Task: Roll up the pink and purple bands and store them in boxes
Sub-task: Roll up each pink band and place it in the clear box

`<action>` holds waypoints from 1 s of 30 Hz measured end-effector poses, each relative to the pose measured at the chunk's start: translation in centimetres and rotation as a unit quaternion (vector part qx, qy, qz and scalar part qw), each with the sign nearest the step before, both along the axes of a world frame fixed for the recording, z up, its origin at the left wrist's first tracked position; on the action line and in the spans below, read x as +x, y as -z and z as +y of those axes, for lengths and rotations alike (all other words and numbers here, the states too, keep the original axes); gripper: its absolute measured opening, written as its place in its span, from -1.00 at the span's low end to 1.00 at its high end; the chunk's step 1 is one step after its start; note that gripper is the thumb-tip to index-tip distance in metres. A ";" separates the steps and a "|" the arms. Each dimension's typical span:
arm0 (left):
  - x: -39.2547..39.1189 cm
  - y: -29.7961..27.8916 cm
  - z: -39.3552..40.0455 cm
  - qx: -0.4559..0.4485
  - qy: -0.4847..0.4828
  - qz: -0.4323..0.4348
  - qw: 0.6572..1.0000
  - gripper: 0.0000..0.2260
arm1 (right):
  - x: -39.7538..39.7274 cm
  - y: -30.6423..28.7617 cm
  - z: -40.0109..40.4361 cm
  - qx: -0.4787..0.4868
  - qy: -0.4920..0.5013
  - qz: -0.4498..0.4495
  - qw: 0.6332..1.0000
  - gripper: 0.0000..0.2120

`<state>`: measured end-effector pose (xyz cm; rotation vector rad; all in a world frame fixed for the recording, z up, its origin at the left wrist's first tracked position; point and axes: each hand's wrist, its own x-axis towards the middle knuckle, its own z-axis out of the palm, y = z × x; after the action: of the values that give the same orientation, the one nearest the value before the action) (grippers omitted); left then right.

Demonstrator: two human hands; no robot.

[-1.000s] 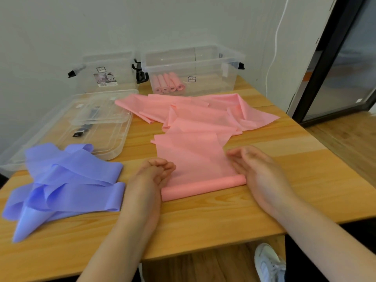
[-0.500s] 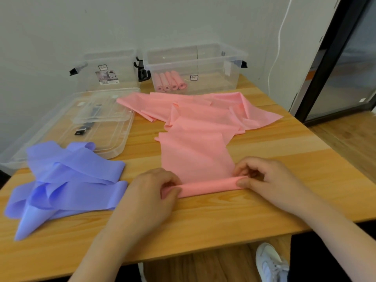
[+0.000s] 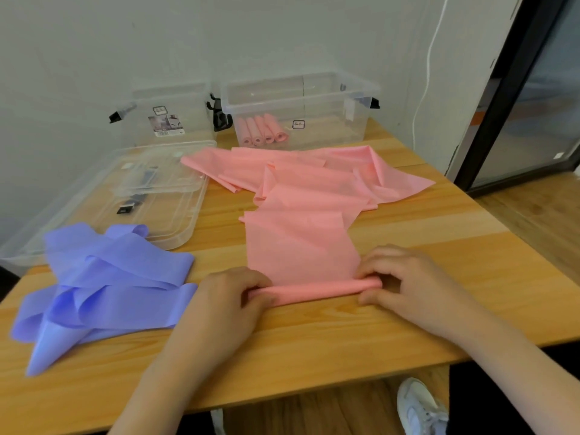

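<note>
A long pink band (image 3: 301, 243) lies across the wooden table (image 3: 314, 340), its near end wound into a thin roll (image 3: 317, 290). My left hand (image 3: 229, 302) grips the roll's left end with curled fingers. My right hand (image 3: 408, 284) pinches the roll's right end. The rest of the pink band is bunched toward the back. A loose heap of purple bands (image 3: 103, 284) lies at the left. Several rolled pink bands (image 3: 260, 130) lie inside the clear box (image 3: 329, 98) at the back.
A second clear box (image 3: 166, 117) stands at the back left against the wall. Two clear lids (image 3: 125, 196) lie stacked in front of it. The table's near edge runs just below my wrists. A white shoe (image 3: 420, 406) shows on the floor.
Both hands went from lying flat beside the roll to curling round its ends. The roll has moved slightly further up the band.
</note>
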<state>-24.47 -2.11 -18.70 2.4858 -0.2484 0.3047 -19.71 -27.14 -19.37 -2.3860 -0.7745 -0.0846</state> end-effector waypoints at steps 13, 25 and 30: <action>0.1 0.6 0.1 -0.009 -0.030 -0.013 0.999 -0.83 | 0.0 0.2 0.6 -0.002 0.038 0.022 0.999 -0.67; -0.9 1.3 -2.6 -0.074 0.012 0.019 0.997 -0.61 | -1.0 0.4 1.7 0.057 0.042 0.056 0.996 -0.62; -0.1 1.4 -1.3 -0.005 -0.022 -0.019 1.000 -0.84 | -0.2 0.1 0.8 0.023 0.038 0.029 0.999 -0.66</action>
<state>-24.60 -3.39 -20.13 2.4809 -0.2071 0.3723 -19.94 -26.31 -19.51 -2.3632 -0.6481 -0.0626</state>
